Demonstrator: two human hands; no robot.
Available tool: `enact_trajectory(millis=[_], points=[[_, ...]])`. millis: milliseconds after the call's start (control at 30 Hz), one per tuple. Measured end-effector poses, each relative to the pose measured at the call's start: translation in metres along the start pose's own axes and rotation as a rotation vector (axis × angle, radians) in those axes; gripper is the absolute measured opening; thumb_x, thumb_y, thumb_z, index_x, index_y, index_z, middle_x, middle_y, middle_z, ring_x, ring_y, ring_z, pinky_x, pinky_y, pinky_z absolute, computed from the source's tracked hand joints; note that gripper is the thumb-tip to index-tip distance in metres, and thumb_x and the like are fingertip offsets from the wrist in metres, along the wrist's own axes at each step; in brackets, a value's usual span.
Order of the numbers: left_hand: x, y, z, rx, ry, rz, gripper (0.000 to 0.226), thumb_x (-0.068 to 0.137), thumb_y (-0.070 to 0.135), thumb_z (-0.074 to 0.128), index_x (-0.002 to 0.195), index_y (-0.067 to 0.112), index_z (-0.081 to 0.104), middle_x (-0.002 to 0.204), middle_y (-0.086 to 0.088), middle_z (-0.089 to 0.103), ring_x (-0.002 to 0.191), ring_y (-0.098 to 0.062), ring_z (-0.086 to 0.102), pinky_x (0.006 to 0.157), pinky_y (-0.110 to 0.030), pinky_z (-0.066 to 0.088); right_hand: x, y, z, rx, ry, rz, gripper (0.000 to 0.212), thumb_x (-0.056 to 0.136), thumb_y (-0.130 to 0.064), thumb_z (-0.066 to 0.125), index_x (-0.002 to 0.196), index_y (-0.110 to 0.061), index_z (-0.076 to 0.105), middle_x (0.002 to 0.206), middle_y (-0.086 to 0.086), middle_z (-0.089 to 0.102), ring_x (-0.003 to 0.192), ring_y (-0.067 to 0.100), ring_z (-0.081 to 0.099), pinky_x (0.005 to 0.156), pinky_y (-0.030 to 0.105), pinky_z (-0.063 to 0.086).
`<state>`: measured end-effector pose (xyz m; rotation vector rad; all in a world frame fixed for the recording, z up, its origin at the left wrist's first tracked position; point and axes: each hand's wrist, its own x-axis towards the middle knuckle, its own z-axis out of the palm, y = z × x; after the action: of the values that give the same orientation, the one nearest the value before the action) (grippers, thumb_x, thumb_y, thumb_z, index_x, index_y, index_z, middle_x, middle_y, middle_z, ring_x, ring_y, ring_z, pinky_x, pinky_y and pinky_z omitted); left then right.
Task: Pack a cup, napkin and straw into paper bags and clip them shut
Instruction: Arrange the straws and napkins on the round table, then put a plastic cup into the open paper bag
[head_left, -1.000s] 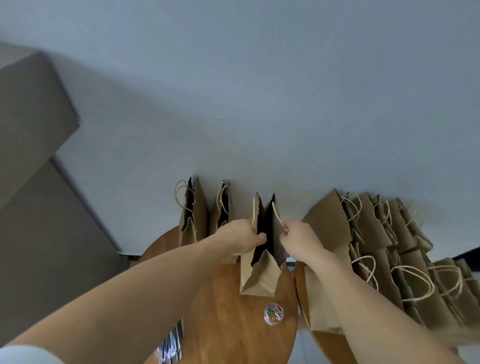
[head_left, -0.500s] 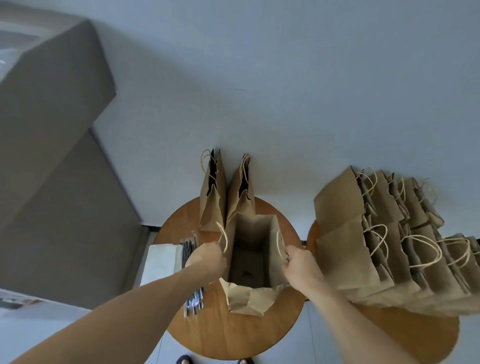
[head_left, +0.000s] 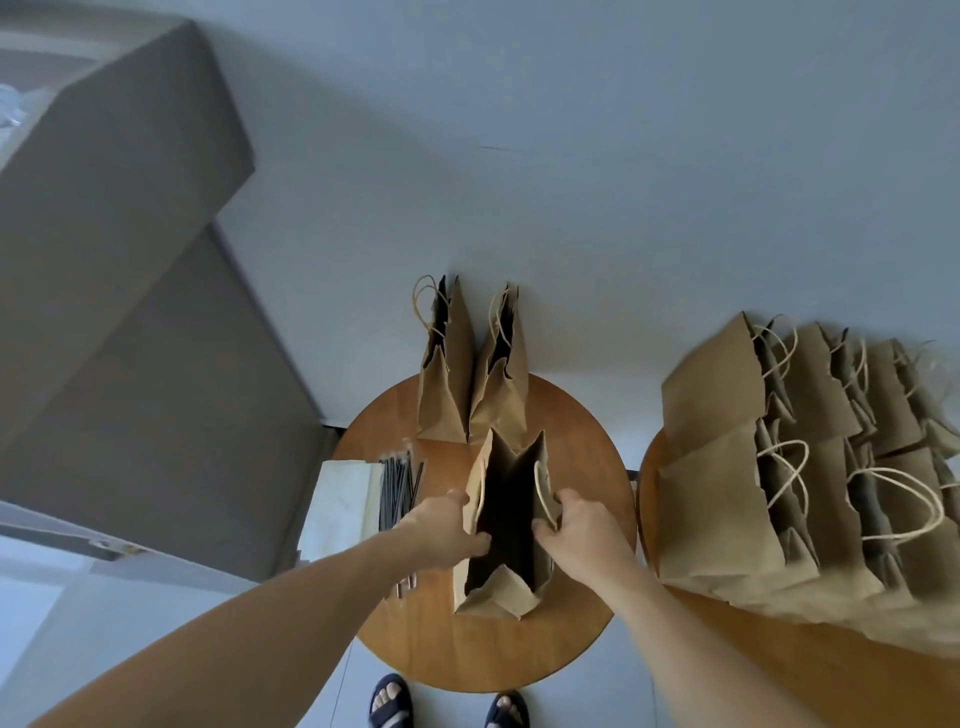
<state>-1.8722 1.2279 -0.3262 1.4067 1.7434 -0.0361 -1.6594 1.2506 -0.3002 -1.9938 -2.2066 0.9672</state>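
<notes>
Since half a second ago the mouth of the open bag (head_left: 500, 590) has narrowed from a wide square to a tall slot, and the two hands have drawn closer together on either side of it. Far left, big grey blocks (head_left: 119, 291) fill that side of the room; I can't say whether they are boxes or furniture. Next come a white stack of napkins (head_left: 340, 499), hanging partly over the edge of the round desk (head_left: 467, 649), and a bundle of dark straws (head_left: 397, 486) just beside it, both within easy reach of the packing spot, I'd guess on purpose. The left hand (head_left: 445, 527) grips the bag's left wall near the rim, thumb hooked over the edge. The bag stands upright near the middle of the desk, its inside too dark to tell whether a cup is in it. The right hand (head_left: 582, 532) holds the opposite wall, fingers curled round the rim and its twine handle, probably to steady or shape the mouth for loading. Behind, two bags (head_left: 470, 384) stand upright at the desk's back edge by the wall, tops pinched; whether they are clipped I can't make out. To the right, a second desk (head_left: 779, 675) carries a slumped row of flat bags (head_left: 727, 493), blurred at the far end and cut off by the frame. No cup or clips show anywhere. Sandalled feet (head_left: 390, 701) peek out below.
</notes>
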Motion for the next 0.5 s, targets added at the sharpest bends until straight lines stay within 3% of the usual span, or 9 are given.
enact_trajectory(millis=[100,167,233,333,500], points=[[0.001,0.004,-0.015,0.069,-0.170,0.041,0.100,0.069,0.063,0.073,0.151,0.032,0.024,0.149,-0.002,0.044,0.123,-0.024,0.054,0.093,-0.030,0.050,0.002,-0.004,-0.005,0.058,-0.155,0.005,0.063,0.085,-0.051,0.068,0.137,-0.026,0.046,0.120,-0.006,0.065,0.106,0.018,0.065,0.090,0.035,0.057],[-0.001,0.005,-0.030,0.161,-0.242,0.048,0.107,0.064,0.060,0.077,0.151,0.036,0.021,0.151,-0.003,0.041,0.131,-0.027,0.047,0.101,-0.034,0.046,0.003,-0.007,-0.012,0.110,-0.245,0.007,0.073,0.082,-0.049,0.072,0.144,-0.028,0.040,0.141,-0.004,0.053,0.126,0.023,0.055,0.103,0.042,0.050],[-0.005,0.009,-0.045,0.262,-0.243,0.041,0.106,0.066,0.051,0.078,0.152,0.033,0.019,0.149,-0.006,0.042,0.131,-0.029,0.046,0.102,-0.037,0.045,0.003,-0.009,-0.021,0.136,-0.305,0.004,0.079,0.082,-0.039,0.074,0.150,-0.028,0.033,0.150,-0.002,0.044,0.134,0.023,0.047,0.106,0.038,0.046],[-0.013,0.022,-0.067,0.453,-0.081,0.047,0.084,0.079,0.038,0.074,0.149,0.023,0.030,0.136,-0.007,0.052,0.120,-0.029,0.054,0.098,-0.039,0.050,0.007,-0.016,-0.038,0.078,-0.328,-0.035,0.080,0.085,-0.024,0.068,0.153,-0.027,0.027,0.155,-0.001,0.037,0.138,0.023,0.041,0.109,0.038,0.043],[-0.042,0.052,-0.118,0.571,0.273,0.093,0.048,0.086,0.041,0.060,0.128,0.019,0.049,0.114,-0.002,0.055,0.099,-0.023,0.052,0.087,-0.039,0.051,0.015,-0.059,-0.080,-0.106,-0.150,-0.203,0.067,0.093,-0.026,0.058,0.153,-0.021,0.028,0.158,0.002,0.029,0.141,0.026,0.036,0.112,0.040,0.038]])
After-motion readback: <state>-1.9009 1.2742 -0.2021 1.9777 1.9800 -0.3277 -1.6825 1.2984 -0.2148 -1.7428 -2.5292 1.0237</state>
